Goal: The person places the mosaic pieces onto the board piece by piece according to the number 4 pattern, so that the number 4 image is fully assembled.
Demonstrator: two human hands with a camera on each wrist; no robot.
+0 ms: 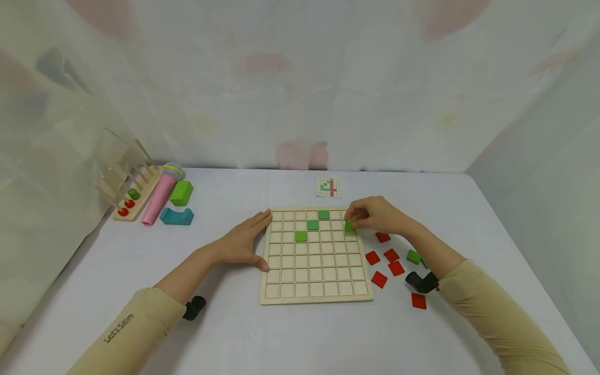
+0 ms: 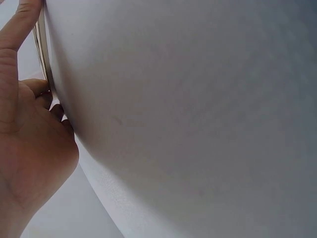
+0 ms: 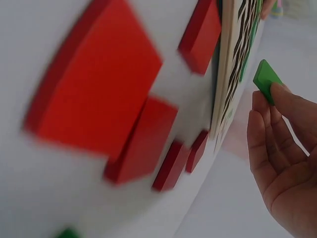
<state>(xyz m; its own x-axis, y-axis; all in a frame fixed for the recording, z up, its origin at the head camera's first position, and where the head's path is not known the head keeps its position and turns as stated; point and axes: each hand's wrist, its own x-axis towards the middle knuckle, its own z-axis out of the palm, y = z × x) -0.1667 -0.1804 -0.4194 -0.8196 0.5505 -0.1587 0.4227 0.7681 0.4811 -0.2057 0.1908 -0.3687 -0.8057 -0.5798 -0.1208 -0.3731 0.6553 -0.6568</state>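
A pale wooden grid board lies flat on the white table, three green square tiles set in its upper cells in a diagonal, one being this green tile. My left hand rests along the board's left edge, fingers and thumb spread and touching the rim; the left wrist view shows the fingertips at that edge. Over the board's upper right corner, my right hand pinches another green tile between thumb and fingers. In the right wrist view this tile is held tilted, apart from the board.
Several red tiles lie loose right of the board, with green tiles near the right forearm. Behind the board is a pattern card. At the far left stand a peg rack, pink microphone, green block and teal block.
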